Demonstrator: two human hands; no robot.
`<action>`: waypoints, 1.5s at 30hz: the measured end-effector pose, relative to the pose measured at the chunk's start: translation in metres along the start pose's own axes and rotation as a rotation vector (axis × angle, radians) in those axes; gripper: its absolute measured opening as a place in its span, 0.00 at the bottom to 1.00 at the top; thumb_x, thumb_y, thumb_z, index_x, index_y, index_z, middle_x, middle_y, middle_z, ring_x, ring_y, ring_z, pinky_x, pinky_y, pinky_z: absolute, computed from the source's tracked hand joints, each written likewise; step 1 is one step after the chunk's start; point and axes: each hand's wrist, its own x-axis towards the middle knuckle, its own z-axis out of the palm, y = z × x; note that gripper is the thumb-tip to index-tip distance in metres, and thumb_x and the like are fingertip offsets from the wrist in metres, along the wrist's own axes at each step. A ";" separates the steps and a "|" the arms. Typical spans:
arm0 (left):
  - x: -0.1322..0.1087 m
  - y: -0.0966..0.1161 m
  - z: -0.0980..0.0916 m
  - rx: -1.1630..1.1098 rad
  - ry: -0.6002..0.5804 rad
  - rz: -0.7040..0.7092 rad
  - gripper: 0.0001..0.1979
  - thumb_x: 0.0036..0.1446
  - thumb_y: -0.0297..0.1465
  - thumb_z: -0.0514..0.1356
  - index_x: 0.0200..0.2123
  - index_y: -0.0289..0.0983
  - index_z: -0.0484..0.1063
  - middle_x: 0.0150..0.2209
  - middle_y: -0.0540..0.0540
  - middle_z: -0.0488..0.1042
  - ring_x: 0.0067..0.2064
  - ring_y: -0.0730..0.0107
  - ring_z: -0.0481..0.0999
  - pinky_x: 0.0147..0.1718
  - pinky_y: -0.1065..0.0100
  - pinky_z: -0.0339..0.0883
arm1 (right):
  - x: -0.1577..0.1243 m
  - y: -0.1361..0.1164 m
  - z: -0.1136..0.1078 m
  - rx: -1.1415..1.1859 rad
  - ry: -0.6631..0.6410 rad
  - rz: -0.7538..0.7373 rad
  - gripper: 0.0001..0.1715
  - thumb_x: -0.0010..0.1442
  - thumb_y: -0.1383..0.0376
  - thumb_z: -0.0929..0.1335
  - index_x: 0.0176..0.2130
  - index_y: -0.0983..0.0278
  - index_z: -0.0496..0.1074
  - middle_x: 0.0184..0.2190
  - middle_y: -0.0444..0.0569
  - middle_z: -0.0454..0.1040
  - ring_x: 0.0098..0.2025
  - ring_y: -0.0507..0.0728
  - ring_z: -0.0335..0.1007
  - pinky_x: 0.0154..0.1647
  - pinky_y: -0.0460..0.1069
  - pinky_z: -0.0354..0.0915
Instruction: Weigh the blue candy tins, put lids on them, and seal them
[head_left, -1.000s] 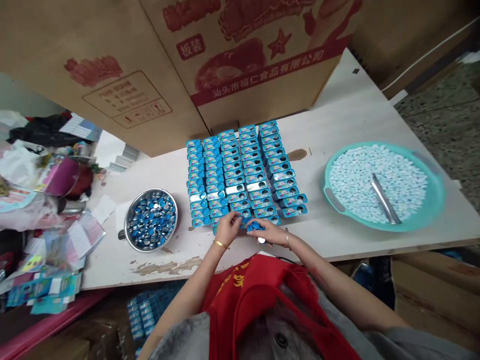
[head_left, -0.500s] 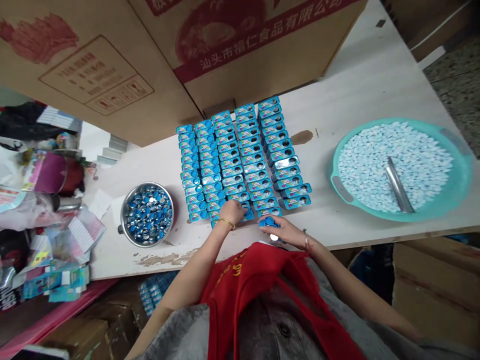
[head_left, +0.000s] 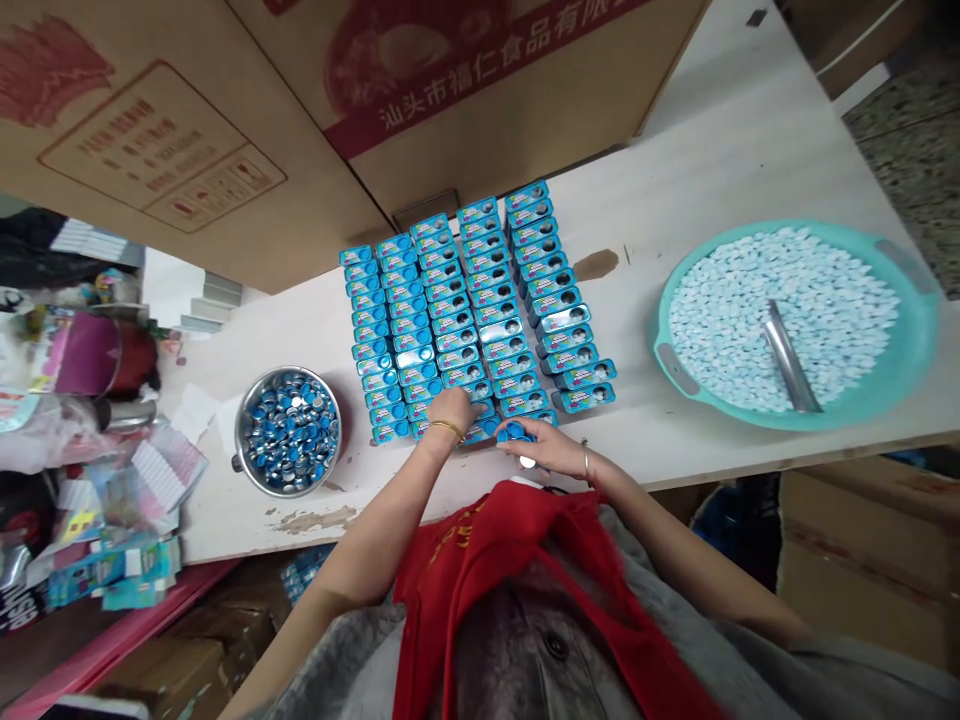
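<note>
Several rows of small blue tins (head_left: 465, 300) lie side by side on the white table (head_left: 690, 170). My left hand (head_left: 452, 409) rests with curled fingers on the nearest tins of the middle rows. My right hand (head_left: 541, 448) is closed around a few round blue caps (head_left: 515, 433) just in front of the rows, near the table's front edge. A steel bowl (head_left: 287, 431) full of blue caps stands to the left of my left hand.
A teal basin (head_left: 911, 370) of white tablets with a metal scoop (head_left: 787, 358) sits at the right. Large cardboard boxes (head_left: 300, 120) stand behind the tins. Leaflets and packaging (head_left: 97, 470) pile up at the left. More boxes lie under the table.
The view shifted slightly. My left hand moved a little forward onto the front tins, and my right hand drew closer to it with the caps.
</note>
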 end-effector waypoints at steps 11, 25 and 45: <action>-0.041 -0.011 0.008 -0.587 0.098 0.576 0.02 0.50 0.27 0.59 0.30 0.36 0.69 0.32 0.49 0.68 0.32 0.74 0.66 0.34 0.72 0.62 | 0.017 0.002 0.006 -0.056 -0.018 0.019 0.20 0.52 0.54 0.71 0.40 0.64 0.69 0.19 0.38 0.64 0.18 0.50 0.62 0.10 0.41 0.54; 0.028 0.011 -0.019 0.134 -0.010 -0.011 0.17 0.55 0.45 0.59 0.33 0.36 0.75 0.39 0.37 0.77 0.43 0.54 0.76 0.36 0.64 0.66 | 0.014 0.002 -0.013 0.423 -0.056 -0.071 0.25 0.52 0.50 0.71 0.44 0.63 0.70 0.30 0.44 0.70 0.23 0.48 0.66 0.09 0.39 0.51; 0.017 -0.006 -0.017 -0.410 0.278 0.107 0.04 0.55 0.31 0.58 0.32 0.37 0.71 0.30 0.47 0.75 0.33 0.69 0.73 0.31 0.71 0.62 | 0.028 -0.018 0.002 0.567 0.176 0.071 0.23 0.56 0.47 0.67 0.31 0.64 0.69 0.25 0.45 0.69 0.20 0.50 0.67 0.07 0.40 0.50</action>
